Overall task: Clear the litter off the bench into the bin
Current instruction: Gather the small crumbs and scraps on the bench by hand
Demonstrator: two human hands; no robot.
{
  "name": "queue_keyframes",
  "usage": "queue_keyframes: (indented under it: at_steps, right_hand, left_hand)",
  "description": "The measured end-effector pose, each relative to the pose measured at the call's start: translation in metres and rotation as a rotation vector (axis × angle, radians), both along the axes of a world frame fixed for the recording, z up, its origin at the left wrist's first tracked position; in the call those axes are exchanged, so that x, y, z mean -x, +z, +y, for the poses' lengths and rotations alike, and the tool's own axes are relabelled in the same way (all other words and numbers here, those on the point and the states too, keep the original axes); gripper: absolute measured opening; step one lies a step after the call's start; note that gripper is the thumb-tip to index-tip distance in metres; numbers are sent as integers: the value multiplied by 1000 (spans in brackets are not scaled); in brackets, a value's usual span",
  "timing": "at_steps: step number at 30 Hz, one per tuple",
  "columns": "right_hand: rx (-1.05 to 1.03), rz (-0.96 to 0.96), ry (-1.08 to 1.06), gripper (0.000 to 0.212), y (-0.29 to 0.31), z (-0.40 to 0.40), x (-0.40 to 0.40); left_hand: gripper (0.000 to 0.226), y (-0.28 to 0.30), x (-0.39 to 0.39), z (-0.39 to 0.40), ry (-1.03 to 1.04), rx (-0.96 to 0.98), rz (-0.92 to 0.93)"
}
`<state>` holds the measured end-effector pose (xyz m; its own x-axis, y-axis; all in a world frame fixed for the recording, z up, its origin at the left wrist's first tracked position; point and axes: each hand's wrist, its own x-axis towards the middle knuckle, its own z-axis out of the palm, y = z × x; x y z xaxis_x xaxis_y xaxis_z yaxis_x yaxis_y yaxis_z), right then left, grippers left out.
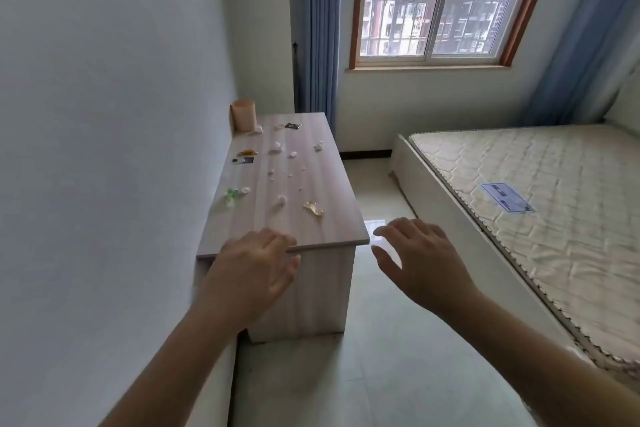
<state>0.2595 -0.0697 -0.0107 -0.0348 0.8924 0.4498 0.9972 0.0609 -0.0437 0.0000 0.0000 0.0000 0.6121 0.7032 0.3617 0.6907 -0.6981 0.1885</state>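
Bare skin fills the near part of the view: two forearms reach forward. The left hand (254,265) is in front of the near end of the bench (311,291), its fingers (277,244) loosely spread and holding nothing; whether they touch the edge I cannot tell. The right hand (420,258) hovers over the tiled floor (381,374), just to the right of the bench, fingers spread wide and also empty.

The bench is of pale wood grain and stands along the left wall (104,149). Its long axis runs away from the person, toward the window (440,0).

On the tabletop (332,229) the litter lies scattered. Nearest is one gold wrapper (313,208), then a white paper ball (282,199) and one green and clear wrapper (230,195) by the wall. Farther are one dark wrapper with white (243,160), one yellow wrapper (247,152), several white paper scraps (276,148) too small to count, and one black wrapper (293,126).

At the far left corner one pinkish bin (243,115) stands upright. What is inside cannot be seen.

To the right is a bed with a quilted mattress (536,191).
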Motion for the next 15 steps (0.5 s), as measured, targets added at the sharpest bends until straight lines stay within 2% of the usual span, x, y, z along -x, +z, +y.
queue_keyframes:
  at_steps: [3,8,15]
  right_hand:
    - [-11,54,-1,20,-21,29,-20]
    - [41,198,-6,16,-57,79,-49]
    - [183,311,77,22,-93,159,-61]
  left_hand:
    - [36,-19,-33,26,-12,44,-7]
    - [27,-47,-66,85,57,134,-83]
    - [31,-84,-83,133,149,177,-24]
